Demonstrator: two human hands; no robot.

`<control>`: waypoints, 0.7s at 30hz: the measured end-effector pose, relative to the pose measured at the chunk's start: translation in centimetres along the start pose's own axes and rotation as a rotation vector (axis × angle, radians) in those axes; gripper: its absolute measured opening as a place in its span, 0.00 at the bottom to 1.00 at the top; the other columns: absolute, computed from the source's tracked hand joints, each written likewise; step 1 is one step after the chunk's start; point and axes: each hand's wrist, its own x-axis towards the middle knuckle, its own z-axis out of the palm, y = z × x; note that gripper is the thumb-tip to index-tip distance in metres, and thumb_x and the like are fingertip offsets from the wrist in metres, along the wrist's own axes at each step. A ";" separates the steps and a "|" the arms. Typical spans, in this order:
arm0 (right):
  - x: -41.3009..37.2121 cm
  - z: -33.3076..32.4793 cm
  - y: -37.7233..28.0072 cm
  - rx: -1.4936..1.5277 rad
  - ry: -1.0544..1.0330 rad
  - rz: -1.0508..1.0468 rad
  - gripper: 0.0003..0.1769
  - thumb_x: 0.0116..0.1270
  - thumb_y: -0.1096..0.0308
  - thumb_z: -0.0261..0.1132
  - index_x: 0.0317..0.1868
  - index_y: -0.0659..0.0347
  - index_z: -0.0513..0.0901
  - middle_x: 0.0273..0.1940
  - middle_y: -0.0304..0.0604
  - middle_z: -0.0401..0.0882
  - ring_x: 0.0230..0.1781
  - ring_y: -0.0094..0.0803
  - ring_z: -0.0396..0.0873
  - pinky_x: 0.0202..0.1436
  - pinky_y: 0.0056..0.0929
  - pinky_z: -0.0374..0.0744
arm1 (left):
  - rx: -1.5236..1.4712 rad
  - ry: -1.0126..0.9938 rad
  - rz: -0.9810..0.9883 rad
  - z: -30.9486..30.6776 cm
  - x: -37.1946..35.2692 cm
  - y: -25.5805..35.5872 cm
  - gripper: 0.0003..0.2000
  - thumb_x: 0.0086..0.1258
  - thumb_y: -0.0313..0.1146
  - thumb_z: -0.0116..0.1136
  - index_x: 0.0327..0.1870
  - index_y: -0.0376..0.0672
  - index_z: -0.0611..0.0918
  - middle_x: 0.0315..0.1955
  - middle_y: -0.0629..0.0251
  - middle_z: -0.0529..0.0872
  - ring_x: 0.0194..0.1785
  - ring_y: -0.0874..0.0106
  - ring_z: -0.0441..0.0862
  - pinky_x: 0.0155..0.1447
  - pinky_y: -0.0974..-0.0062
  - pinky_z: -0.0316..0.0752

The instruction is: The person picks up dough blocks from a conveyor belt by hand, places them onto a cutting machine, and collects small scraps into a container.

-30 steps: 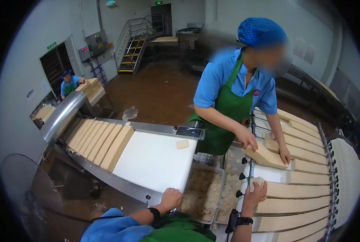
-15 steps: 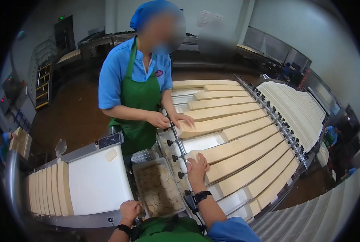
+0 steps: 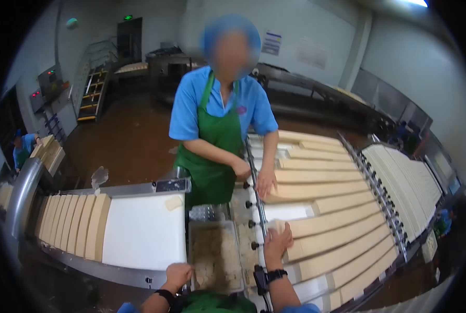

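Long cream-coloured strips, like stacked dough sheets, lie in lanes on the right-hand conveyor (image 3: 283,212). My right hand (image 3: 278,242) grips the near end of one dough strip (image 3: 316,226), fingers bent over it. Closed and low, my left hand (image 3: 178,275) is between the left conveyor's white belt (image 3: 144,229) and a clear bin (image 3: 217,225) of pale scraps; what it holds, if anything, is hidden. Across from me, a co-worker's hand (image 3: 267,182) rests on the end of another dough strip (image 3: 316,191).
Several cut cream blocks (image 3: 76,224) stand in a row on the left conveyor, with a loose pale piece (image 3: 174,203) near its end. A metal rail with black knobs (image 3: 258,208) edges the right conveyor. The co-worker in a green apron (image 3: 217,151) stands between the conveyors.
The view has tilted up and turned left, so the scene sits lower and further right. My right hand stays at the strip's end. The co-worker stands more upright.
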 end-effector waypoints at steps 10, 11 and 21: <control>5.0 -0.7 -0.1 -0.113 -0.271 -0.225 0.14 0.60 0.67 0.65 0.45 0.47 0.90 0.74 0.53 0.59 0.63 0.49 0.69 0.56 0.45 0.69 | -0.182 -0.031 -0.076 -0.5 -0.7 0.2 0.03 0.60 0.36 0.58 0.31 0.55 0.83 0.25 0.67 0.82 0.31 0.60 0.81 0.34 0.58 0.74; 4.9 -0.3 0.6 -0.140 -0.191 -0.362 0.13 0.58 0.70 0.66 0.43 0.49 0.90 0.72 0.56 0.61 0.62 0.50 0.70 0.56 0.45 0.70 | -0.289 0.003 -0.105 -1.1 -0.5 0.2 0.03 0.61 0.35 0.57 0.32 0.53 0.83 0.28 0.66 0.84 0.32 0.60 0.82 0.36 0.58 0.75; 5.0 2.7 -0.5 -0.420 -0.213 -0.203 0.11 0.61 0.63 0.66 0.45 0.45 0.88 0.66 0.46 0.72 0.61 0.48 0.74 0.62 0.46 0.72 | -0.325 0.488 -0.586 -8.4 -2.5 -7.4 0.09 0.61 0.25 0.60 0.42 0.42 0.83 0.31 0.56 0.80 0.39 0.56 0.78 0.48 0.62 0.75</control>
